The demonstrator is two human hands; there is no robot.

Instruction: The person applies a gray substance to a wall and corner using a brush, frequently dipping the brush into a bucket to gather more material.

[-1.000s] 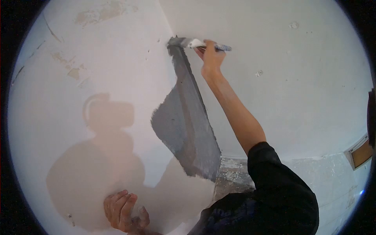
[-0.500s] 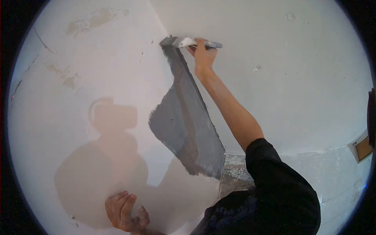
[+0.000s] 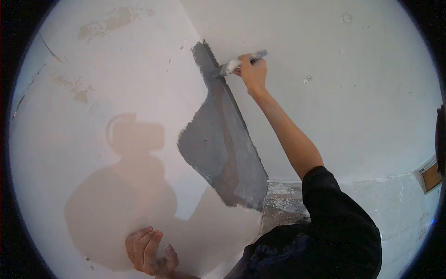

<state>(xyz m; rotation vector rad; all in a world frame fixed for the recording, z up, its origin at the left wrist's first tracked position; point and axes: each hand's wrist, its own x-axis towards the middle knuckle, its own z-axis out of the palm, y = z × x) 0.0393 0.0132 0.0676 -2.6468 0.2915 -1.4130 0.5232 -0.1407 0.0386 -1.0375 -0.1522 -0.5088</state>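
Observation:
My right hand [image 3: 253,76] is closed round the handle of a wide paintbrush [image 3: 228,68]. The grey-coated bristles lie over the narrow upper part of a grey painted patch [image 3: 200,135], right by the wall corner. Farther down, the patch widens to the left, and a darker, browner streak runs along it. Low in the view my left hand [image 3: 149,251] is held with fingers loosely bent and the thumb apart, nothing visible in it. It is close to the white wall [image 3: 139,69].
Beside the patch stands the adjoining white wall [image 3: 325,125], with small filled spots. A rough, stained strip [image 3: 283,197] lies below it. A brown framed panel [image 3: 431,177] is at the far right. A shadow of a head and shoulders falls on the left wall.
My right hand has moved the paintbrush down and to the right from the top tip of the grey patch, and the brush has tilted. My left hand has hardly moved.

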